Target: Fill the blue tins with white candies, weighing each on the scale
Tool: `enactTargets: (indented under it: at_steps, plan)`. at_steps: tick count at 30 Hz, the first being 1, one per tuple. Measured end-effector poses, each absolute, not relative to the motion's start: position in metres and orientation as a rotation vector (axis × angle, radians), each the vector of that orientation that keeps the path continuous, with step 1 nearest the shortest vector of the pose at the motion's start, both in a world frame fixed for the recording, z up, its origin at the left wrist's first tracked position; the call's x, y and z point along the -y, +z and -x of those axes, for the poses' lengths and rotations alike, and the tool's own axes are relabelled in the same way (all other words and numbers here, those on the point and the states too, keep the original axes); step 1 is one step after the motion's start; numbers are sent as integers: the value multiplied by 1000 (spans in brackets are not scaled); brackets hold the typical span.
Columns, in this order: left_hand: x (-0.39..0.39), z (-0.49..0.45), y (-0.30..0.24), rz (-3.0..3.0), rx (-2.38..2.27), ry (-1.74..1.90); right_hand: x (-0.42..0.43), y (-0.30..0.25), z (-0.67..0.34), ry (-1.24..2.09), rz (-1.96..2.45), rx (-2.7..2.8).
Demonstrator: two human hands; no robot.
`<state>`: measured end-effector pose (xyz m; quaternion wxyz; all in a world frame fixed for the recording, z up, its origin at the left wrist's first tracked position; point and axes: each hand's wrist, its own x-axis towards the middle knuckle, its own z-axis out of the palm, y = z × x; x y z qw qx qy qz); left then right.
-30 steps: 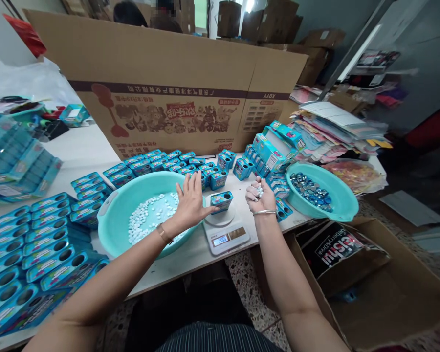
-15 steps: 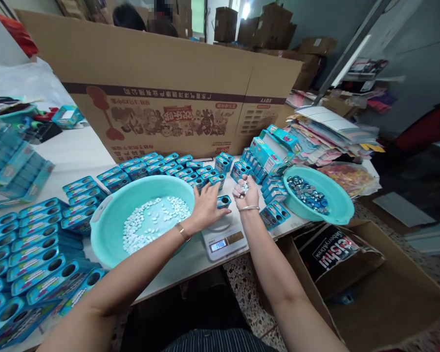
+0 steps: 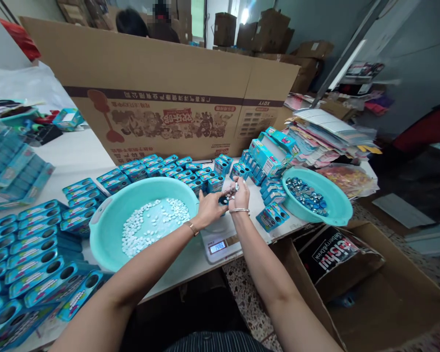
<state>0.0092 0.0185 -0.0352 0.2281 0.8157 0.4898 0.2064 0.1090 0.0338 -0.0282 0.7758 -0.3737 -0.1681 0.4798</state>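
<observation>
In the head view my right hand (image 3: 241, 195) is closed around a few small white candies (image 3: 236, 187), some showing between the fingers. Its fingertips are over a small blue box (image 3: 224, 200), which is mostly covered by both hands. My left hand (image 3: 210, 209) wraps its fingers about that box from the left. Beneath them stands a white digital scale (image 3: 227, 250) with a lit display. To the left, a large turquoise basin (image 3: 110, 215) contains many loose white candies (image 3: 139, 239).
Rows of blue boxes (image 3: 40, 254) with round holes fill the left and back of the table. A tall carton (image 3: 168, 73) stands behind. At right are a basin of shiny blue pieces (image 3: 341, 205), stacked packaging (image 3: 326, 129) and an open carton (image 3: 399, 288) on the floor.
My left hand has moved right and its spread fingers have closed at the small blue box. My right hand has come slightly left and down, over the box with the candies.
</observation>
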Motion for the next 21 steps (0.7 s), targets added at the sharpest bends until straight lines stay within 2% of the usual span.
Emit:
enactTargets:
  at_steps: [8,15,21]
  plan:
    - [-17,4,-29,-2315,-1365,495,-31,-23,-152,1355,612,122]
    - [-10,49,-10,-2365,-1449,541,7,-27,-210,1341,408,168]
    - [0,62,-6,-2431,-1469,595,32,-33,-217,1276,394,34]
